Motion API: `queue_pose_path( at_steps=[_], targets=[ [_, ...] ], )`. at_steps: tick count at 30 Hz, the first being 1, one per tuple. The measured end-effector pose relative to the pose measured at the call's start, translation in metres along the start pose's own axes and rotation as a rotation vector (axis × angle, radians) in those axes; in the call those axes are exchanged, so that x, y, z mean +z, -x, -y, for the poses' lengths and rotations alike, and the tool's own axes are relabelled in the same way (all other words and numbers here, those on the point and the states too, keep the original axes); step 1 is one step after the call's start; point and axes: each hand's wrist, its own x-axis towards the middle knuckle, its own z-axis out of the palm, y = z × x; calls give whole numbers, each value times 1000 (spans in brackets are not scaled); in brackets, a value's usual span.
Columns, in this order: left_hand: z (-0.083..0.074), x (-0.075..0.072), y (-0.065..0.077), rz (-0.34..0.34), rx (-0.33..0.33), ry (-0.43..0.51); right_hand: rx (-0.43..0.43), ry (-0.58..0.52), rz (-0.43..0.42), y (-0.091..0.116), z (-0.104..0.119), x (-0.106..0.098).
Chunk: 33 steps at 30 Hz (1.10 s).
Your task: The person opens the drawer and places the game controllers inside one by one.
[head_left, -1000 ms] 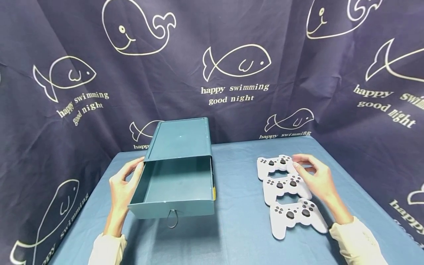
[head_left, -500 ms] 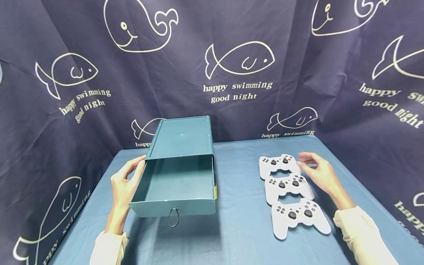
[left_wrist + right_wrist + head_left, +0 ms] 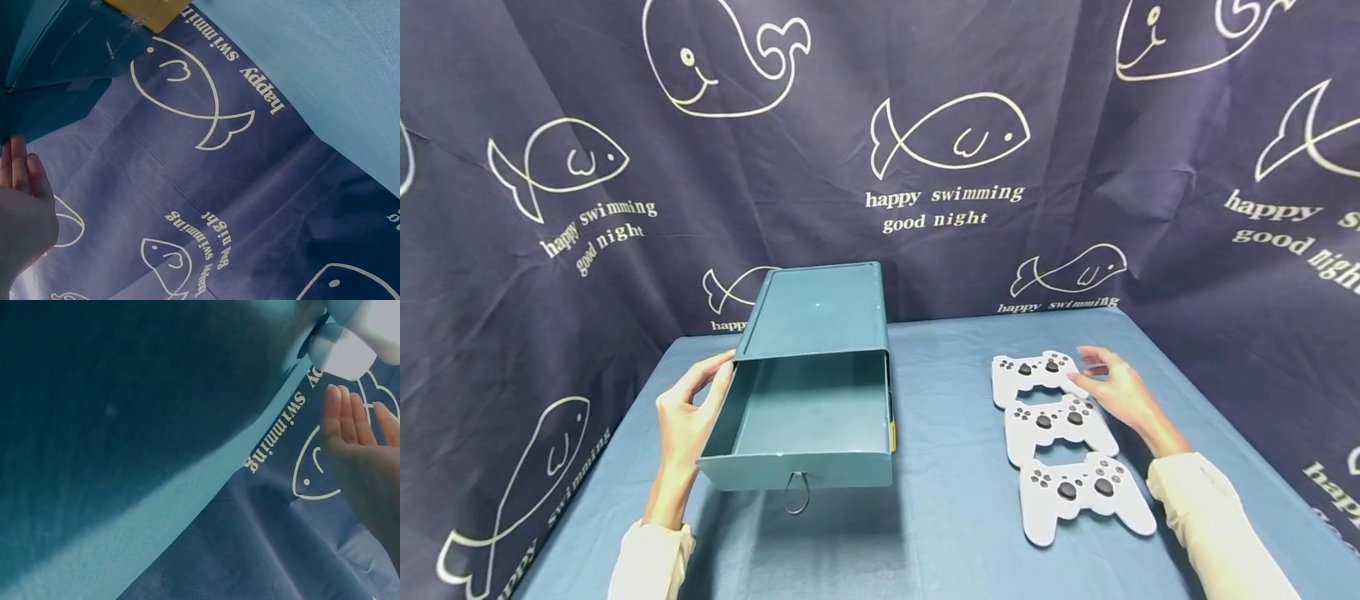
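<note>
A teal drawer box (image 3: 816,310) stands at the left of the table with its drawer (image 3: 808,408) pulled out toward me. My left hand (image 3: 687,417) rests its extended fingers and thumb against the box's left side. At the right, three white game controllers lie in a front-to-back row: a far one (image 3: 1006,382), a middle one (image 3: 1024,433) and a near one (image 3: 1037,508). My right hand (image 3: 1120,392) is at the far controller's right end, fingers loosely bent, the thumb at its grip. Whether the thumb touches it, I cannot tell.
A wire ring pull (image 3: 799,493) hangs from the drawer front. A yellow patch (image 3: 892,435) shows on the box's right side. Blue cloth (image 3: 951,500) covers the table, and a dark fish-print curtain (image 3: 820,192) encloses the back and sides.
My right hand moved slightly off the far controller to the right, then came back close to it. The left hand keeps its place on the box. The head view has shifted a little.
</note>
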Motion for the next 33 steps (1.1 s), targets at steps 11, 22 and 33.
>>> queue_pose_path(
  at_steps=[11,22,33],
  targets=[
    [-15,2,-2,0,0,-10,54,13,120,-12,-12,-1],
    [-2,-1,0,4,-26,-24,46,5,200,-22,-22,3],
    [-16,2,-3,7,27,3,27,-41,230,-27,-29,4]
  ],
)
